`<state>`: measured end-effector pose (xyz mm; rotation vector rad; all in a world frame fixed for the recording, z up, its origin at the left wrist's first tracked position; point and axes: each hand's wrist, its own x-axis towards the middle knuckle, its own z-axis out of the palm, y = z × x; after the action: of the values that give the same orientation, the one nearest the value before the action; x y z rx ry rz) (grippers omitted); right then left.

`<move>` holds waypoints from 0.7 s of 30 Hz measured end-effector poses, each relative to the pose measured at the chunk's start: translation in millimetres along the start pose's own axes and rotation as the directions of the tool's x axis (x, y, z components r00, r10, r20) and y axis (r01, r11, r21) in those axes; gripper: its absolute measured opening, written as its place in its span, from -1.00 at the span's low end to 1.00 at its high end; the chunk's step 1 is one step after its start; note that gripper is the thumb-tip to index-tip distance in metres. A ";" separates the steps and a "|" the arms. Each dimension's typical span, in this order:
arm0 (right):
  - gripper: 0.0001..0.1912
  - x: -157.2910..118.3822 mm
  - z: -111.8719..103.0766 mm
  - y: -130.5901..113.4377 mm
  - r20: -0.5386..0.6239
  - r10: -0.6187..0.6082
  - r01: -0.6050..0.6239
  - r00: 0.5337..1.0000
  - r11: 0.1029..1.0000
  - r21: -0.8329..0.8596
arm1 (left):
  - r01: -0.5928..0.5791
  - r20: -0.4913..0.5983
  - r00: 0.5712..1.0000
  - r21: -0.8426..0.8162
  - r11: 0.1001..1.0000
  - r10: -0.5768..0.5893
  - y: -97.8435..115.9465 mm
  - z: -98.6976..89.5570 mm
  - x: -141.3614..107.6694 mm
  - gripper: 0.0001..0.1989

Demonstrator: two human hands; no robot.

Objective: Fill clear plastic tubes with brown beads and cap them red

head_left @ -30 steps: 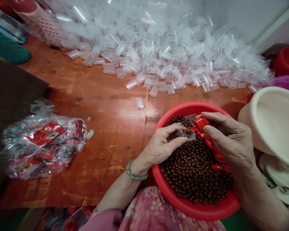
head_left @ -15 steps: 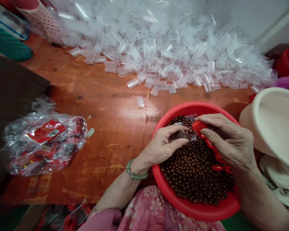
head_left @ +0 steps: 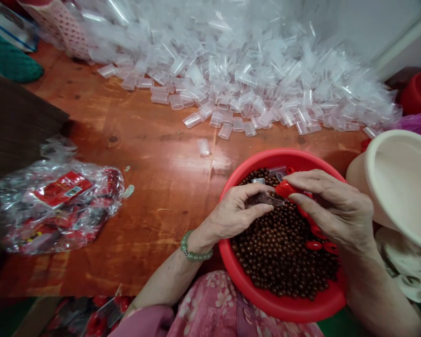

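Over a red basin of small round brown balls, both my hands are at work. My left hand pinches a clear plastic tube between thumb and fingers. My right hand grips a red plastic cap, which is at the tube's right end; whether it is seated there I cannot tell. More red caps lie on the balls beneath my right hand, partly hidden by it. Another clear tube rests near the basin's far rim.
A large heap of clear tubes spreads across the back of the wooden table. One loose tube lies before it. A clear bag of red packets sits left. A cream bucket stands right of the basin.
My right hand has brought the red cap slightly left, against the tube's end. My left hand keeps its pinch on the tube. The view has shifted slightly.
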<state>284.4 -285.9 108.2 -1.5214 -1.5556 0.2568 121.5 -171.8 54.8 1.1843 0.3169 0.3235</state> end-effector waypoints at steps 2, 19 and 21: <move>-0.56 -0.5 -1.8 -2.0 0.035 -0.034 0.037 0.999 0.997 -0.064 | -0.010 -0.018 1.000 0.009 1.000 0.010 0.4 0.1 0.0 -0.77; -0.54 -2.1 -3.0 -6.3 -0.116 0.049 -0.060 0.992 0.994 -0.095 | 0.018 -0.071 0.997 -0.028 0.999 -0.020 7.0 0.8 1.5 -0.77; -0.56 2.5 5.9 -6.6 -0.114 0.018 -0.025 0.993 0.998 -0.065 | 0.022 -0.061 0.998 -0.053 0.998 -0.025 5.4 0.5 1.3 -0.76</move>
<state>276.2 -282.7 110.6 -1.5777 -1.4714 0.1297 122.4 -169.8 59.9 1.1203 0.3739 0.3458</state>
